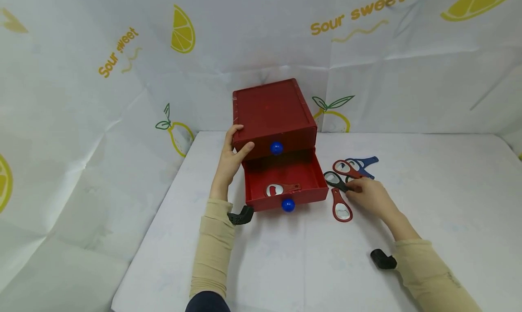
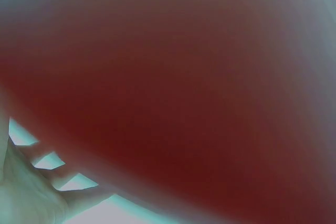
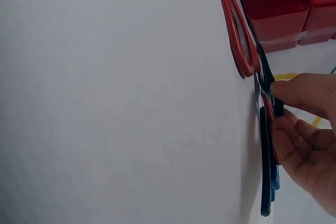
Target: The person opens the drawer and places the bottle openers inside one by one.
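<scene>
Black opener (image 1: 336, 181) was just right of the lower drawer (image 1: 265, 201), ring end toward it, handle end in the R hand (image 1: 369, 198) – thumb & fingers pinching the handle. Long axis ran obliquely, from the drawer's R wall down-right to the fingertips; whether the ring touched that wall or was off the table, couldn't tell. R hand was by far the nearer; L was across on the box's other side.

Around it: a red opener (image 1: 336, 196) lay just below, ring toward the person; another red one (image 1: 351, 170) lay just behind, over blue openers (image 1: 369, 160). One more ring showed partly by the R fingertips, mostly hidden.

Lower drawer was pulled out, w/ one red opener (image 1: 291, 187) lying flat near its front, handle pointing R. Upper drawer (image 1: 254, 151) was shut, contents hidden. L hand (image 1: 229, 161) gripped the box (image 1: 269, 104) at its L front corner, thumb on the front, approx. level w/ the upper drawer. L wrist view: mostly blurred red.
</scene>
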The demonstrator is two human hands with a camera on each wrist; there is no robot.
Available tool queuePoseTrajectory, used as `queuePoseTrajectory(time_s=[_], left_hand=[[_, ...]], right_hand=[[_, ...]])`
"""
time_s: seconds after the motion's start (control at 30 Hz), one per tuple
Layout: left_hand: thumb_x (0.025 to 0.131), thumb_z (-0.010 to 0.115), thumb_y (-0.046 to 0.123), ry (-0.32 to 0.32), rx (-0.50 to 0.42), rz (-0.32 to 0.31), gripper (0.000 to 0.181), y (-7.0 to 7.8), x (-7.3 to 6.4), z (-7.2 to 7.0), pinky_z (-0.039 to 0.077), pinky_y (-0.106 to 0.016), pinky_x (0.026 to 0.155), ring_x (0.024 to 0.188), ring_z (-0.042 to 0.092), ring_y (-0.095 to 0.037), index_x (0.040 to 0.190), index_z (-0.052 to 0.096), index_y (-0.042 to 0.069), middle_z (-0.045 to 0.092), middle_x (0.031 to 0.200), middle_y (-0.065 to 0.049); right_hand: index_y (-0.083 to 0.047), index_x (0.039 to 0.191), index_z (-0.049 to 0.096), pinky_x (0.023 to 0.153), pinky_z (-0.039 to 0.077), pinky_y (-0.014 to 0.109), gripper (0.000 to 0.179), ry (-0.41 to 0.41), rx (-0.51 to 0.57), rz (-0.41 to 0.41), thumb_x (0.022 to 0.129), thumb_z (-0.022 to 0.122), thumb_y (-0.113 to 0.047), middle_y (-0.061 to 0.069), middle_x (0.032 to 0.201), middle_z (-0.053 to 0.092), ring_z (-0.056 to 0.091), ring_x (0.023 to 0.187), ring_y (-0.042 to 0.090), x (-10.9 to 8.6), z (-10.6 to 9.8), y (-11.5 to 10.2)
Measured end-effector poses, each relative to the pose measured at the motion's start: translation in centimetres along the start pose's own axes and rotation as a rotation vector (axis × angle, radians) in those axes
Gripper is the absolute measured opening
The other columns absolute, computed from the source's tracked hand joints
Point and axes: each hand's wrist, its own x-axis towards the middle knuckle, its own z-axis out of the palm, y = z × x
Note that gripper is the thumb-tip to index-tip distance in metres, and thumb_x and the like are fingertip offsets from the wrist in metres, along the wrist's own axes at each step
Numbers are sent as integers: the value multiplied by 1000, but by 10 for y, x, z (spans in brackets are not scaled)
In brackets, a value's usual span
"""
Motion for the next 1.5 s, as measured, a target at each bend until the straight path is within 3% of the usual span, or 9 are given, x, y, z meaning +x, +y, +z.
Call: queuePoseTrajectory(time_s=[0.13,0.33,0.57,0.67,0.8,1.0,1.13,1.37,1.5], left_hand=[[90,61,24,4,1,13,52,-12,7,-2,39,-48,101,132,31,-27,134,34,31,32,148,-5],[88,63,34,6,14,34,52,-15,7,-1,40,-48,100,131,33,-25,132,35,36,33,147,-1],[88,63,34,8,16,40,51,-16,8,0,41,-47,100,130,33,-24,131,36,37,34,146,1],[90,62,27,4,17,31,50,-12,7,0,40,-47,101,131,33,-24,132,36,35,33,146,-1],[91,61,24,0,21,29,50,-11,6,1,40,-47,100,130,33,-25,133,35,33,33,146,0],[87,64,34,11,8,35,51,-15,7,0,40,-47,100,130,33,-24,131,37,37,35,145,0],[88,63,31,14,3,23,51,-14,6,0,40,-46,101,131,33,-24,131,36,36,35,146,0],[91,59,19,2,-19,15,51,-3,1,1,38,-47,102,132,31,-26,135,33,25,32,148,-4],[91,59,20,-5,-6,10,52,7,-5,3,38,-46,102,132,31,-27,136,32,21,31,149,-6]], right_hand=[[-1,99,70,62,39,29,20,53,30,4,82,66,-10,9,78,66,52,71,19,-5,-8,-3],[-2,98,70,64,44,25,19,132,95,29,83,67,-12,15,88,67,61,77,20,-14,-16,-6],[-5,98,70,59,45,17,20,209,165,44,86,66,-20,14,90,69,51,71,-13,-27,-32,-11],[-9,98,70,59,44,16,21,225,200,66,86,67,-26,-6,85,69,48,71,-19,-35,-41,-12],[-13,98,69,62,43,12,21,241,233,93,85,67,-29,-33,82,54,50,73,-20,-47,-51,-12],[-11,99,68,65,40,8,22,276,272,92,85,68,-28,-37,90,52,51,78,-21,-59,-65,-21],[-9,97,68,71,41,2,17,299,336,36,85,69,-20,-31,94,56,53,84,-17,-62,-69,-32],[0,92,67,82,44,5,14,261,511,-227,79,68,5,-14,94,63,58,89,-2,-54,-70,-54],[-4,91,68,78,47,8,16,212,507,-302,78,68,6,-13,95,62,59,85,0,-46,-68,-67]])
